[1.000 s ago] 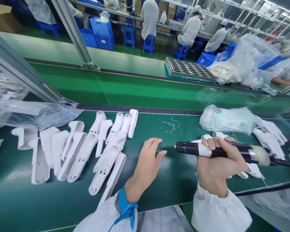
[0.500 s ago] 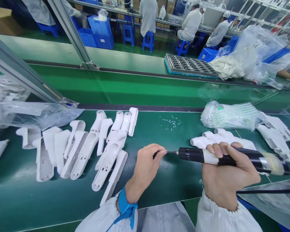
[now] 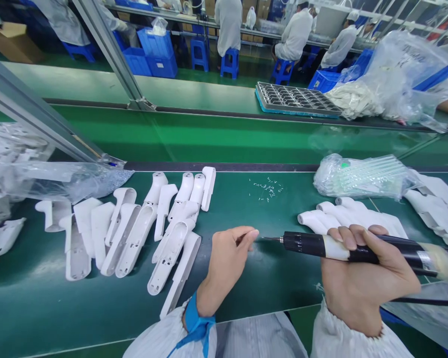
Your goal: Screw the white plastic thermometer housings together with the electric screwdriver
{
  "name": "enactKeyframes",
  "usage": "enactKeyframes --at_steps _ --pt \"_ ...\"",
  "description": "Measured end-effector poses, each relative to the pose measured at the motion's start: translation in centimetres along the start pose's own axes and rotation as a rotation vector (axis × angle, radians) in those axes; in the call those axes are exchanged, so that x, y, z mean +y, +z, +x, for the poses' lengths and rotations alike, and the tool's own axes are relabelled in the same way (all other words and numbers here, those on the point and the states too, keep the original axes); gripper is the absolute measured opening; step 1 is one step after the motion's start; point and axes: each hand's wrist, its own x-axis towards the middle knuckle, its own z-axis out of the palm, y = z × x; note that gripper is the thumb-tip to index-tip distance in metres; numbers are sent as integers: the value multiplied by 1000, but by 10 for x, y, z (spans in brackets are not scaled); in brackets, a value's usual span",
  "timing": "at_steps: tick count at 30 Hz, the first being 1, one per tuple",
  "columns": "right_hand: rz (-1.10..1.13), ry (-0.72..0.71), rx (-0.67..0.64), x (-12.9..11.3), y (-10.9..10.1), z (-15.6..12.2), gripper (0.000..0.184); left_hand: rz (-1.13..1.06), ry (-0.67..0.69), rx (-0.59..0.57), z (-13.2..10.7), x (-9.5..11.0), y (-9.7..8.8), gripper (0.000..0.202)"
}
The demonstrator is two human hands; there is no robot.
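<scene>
My right hand [image 3: 366, 278] is wrapped round a black electric screwdriver [image 3: 317, 247], held level with its thin bit pointing left. The fingers of my left hand [image 3: 229, 263] are pinched together just off the bit's tip. Whatever lies in that pinch is hidden by the fingertips. Beyond my hands, a scatter of tiny screws [image 3: 269, 189] lies on the green table [image 3: 276, 283]. White plastic handle-shaped shells [image 3: 136, 241] are laid out left of my left hand, some showing their hollow inside. More white shells [image 3: 358, 214] rest behind the screwdriver.
A clear bag of thin sticks [image 3: 362, 176] lies at the back right. Plastic bagging [image 3: 59, 179] and further shells are at the far left. A metal post [image 3: 112, 54] rises behind the table. On the ledge beyond stands a gridded tray [image 3: 296, 99]. Several people in white sit farther back.
The screwdriver and my right hand have shifted right and slightly down, so the bit's tip has come away from my left fingertips. My left hand stays pinched.
</scene>
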Motion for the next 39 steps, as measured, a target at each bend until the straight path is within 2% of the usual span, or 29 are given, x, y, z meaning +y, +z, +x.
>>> enactKeyframes --at_steps 4,9,12,16,19,27,39 --pt "-6 13 31 -3 -2 0 30 -84 -30 -48 1 -3 1 35" --pt "-23 16 58 -8 -2 -2 29 -234 -170 -93 1 1 6 45" --pt "-23 4 53 -10 -1 -4 28 -440 -278 -114 1 6 9 48" --pt "-30 -8 17 -11 1 -9 27 -764 -440 -75 3 11 14 40" --pt "-24 -22 -3 -9 3 -12 29 -884 -526 -62 3 13 20 40" --pt "-4 -83 14 -1 4 -18 28 -1077 -545 -76 -4 24 29 39" --pt "-19 -147 12 -2 4 -22 24 -1155 -569 -64 -8 22 36 31"
